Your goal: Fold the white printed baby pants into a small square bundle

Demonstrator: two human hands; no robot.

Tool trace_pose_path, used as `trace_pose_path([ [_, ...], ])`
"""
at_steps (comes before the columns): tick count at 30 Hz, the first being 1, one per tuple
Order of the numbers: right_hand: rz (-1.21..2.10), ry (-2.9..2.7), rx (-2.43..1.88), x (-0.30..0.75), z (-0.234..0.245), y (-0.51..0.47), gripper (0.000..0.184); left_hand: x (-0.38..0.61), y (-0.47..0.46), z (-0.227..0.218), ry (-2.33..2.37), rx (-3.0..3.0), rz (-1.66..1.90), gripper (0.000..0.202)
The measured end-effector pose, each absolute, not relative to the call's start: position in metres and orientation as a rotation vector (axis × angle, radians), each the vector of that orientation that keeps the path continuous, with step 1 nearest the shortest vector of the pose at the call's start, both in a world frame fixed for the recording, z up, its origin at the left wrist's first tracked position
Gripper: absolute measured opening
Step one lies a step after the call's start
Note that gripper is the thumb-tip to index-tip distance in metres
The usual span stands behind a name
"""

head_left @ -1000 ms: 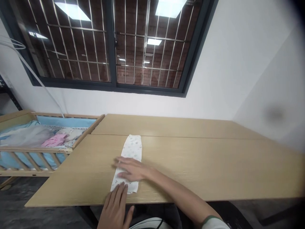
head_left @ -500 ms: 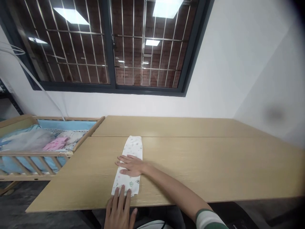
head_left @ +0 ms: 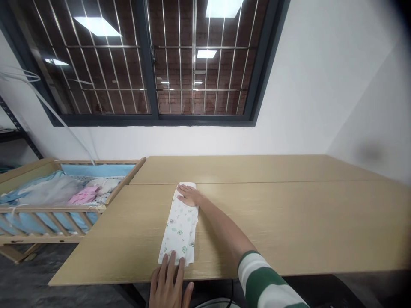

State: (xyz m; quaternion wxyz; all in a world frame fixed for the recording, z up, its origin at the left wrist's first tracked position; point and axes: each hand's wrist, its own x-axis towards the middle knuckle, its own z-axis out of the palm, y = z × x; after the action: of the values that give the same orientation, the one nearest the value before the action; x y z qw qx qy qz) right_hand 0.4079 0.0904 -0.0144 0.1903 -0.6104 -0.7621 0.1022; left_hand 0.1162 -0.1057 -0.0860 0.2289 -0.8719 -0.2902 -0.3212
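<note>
A long, narrow folded white baby garment (head_left: 180,229) with a small green print lies lengthwise on the light wood table (head_left: 266,218). My right hand (head_left: 189,194) rests flat on the garment's far end, its fingers pointing left. My left hand (head_left: 168,280) sits at the table's front edge, with its fingertips on the garment's near end. Neither hand grips the cloth. A striped green and white sleeve (head_left: 263,280) covers my right forearm near the elbow.
A wooden crib (head_left: 51,209) with blue padding stands beyond the table's left side, holding a pink garment (head_left: 84,196) and grey netting. A seam crosses the table at the garment's far end. A barred window (head_left: 150,64) and white wall lie beyond.
My right hand has slid along the garment from its middle to its far end. My left hand stays at the near end. The view has shifted slightly, showing more of the striped sleeve.
</note>
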Motion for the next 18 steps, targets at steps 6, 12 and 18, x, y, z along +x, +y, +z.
trace_pose_path([
  [6, 0.25, -2.156, -1.719, 0.429, -0.015, 0.089, 0.052, 0.141, -0.115, -0.074, -0.752, -2.474, -0.921, 0.048],
  [12, 0.001, -2.044, -1.71, 0.429, 0.006, 0.043, 0.047, 0.149, -0.109, -0.046, -0.813, -2.723, -0.907, 0.039],
  [18, 0.326, -1.958, -1.595, 0.403, 0.038, -0.063, 0.024, 0.12, -0.071, -0.024, -0.708, -3.003, -0.884, 0.03],
])
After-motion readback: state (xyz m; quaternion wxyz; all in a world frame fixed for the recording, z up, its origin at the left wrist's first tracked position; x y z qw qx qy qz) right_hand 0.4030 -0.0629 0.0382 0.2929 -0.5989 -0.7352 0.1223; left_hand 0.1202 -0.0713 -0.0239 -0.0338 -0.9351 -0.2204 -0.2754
